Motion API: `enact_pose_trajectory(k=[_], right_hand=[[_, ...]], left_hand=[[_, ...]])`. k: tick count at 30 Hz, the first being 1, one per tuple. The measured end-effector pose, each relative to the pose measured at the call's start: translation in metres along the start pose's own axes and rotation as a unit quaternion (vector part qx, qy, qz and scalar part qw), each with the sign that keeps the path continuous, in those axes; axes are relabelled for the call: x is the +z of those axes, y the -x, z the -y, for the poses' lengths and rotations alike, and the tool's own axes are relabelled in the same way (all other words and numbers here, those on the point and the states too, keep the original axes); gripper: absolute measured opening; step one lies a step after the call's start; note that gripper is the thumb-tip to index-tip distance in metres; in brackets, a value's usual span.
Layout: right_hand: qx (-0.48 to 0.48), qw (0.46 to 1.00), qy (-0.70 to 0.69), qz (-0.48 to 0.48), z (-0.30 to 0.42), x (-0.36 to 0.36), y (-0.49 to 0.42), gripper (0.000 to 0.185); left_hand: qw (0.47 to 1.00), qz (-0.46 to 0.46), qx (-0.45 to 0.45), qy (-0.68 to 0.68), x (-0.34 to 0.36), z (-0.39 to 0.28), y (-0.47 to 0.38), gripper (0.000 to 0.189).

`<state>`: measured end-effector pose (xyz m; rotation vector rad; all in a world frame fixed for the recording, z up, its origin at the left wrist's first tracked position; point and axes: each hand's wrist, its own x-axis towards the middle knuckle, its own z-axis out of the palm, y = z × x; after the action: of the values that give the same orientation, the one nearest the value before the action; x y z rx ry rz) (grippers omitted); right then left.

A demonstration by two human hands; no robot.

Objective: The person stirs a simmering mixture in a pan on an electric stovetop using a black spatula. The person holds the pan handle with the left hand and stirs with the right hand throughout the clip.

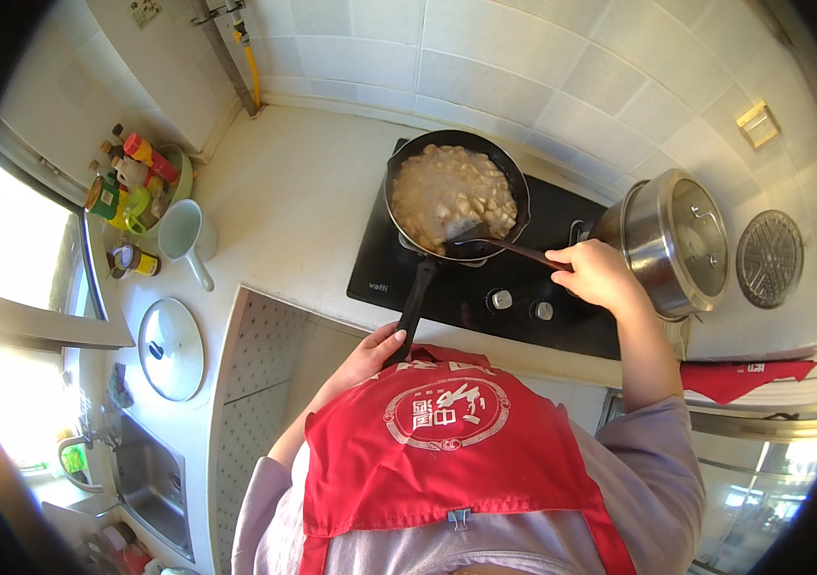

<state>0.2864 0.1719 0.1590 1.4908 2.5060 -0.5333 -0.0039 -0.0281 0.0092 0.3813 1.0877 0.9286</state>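
A black frying pan (521, 188) sits on the left part of a black gas hob (444, 296). Pale chopped food (452, 183) in cloudy liquid fills much of it. My left hand (374, 352) grips the pan's black handle (417, 298) near its end, close to the red apron. From the right, my right hand (592, 269) holds the dark handle of a cooking spatula (516, 249). The spatula's blade is in the pan, at the near side of the food and partly covered by it.
A steel pot with a glass lid (696, 237) stands right of my right hand, beside a round metal rack (769, 259). On the left counter are a pale long-handled dipper (182, 230), a glass lid (171, 350) and sauce bottles (153, 159). A steel sink (149, 481) lies at lower left.
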Motion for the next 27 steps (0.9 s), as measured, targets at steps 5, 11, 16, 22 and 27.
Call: enact_pose_trajectory(k=[5,11,16,22,27], right_hand=[[0.051,0.990,-0.120,-0.056,0.001,0.054,-0.020,0.037],[0.054,0.954,-0.289,-0.063,-0.013,0.070,-0.028,0.039],[-0.002,0.944,-0.308,-0.119,-0.020,0.054,-0.031,0.039],[0.058,0.960,-0.224,-0.155,-0.016,0.050,-0.069,0.040],[0.065,0.973,-0.135,-0.174,-0.015,0.068,-0.084,0.038]], left_hand=[[1.000,0.006,0.006,0.007,0.003,-0.002,0.002,0.050],[1.000,0.000,0.004,-0.008,0.001,-0.002,0.003,0.050],[1.000,0.008,0.012,0.005,-0.003,0.004,-0.001,0.053],[1.000,0.016,0.009,0.014,-0.004,0.007,-0.002,0.051],[1.000,0.003,-0.003,0.003,-0.004,0.005,-0.001,0.050]])
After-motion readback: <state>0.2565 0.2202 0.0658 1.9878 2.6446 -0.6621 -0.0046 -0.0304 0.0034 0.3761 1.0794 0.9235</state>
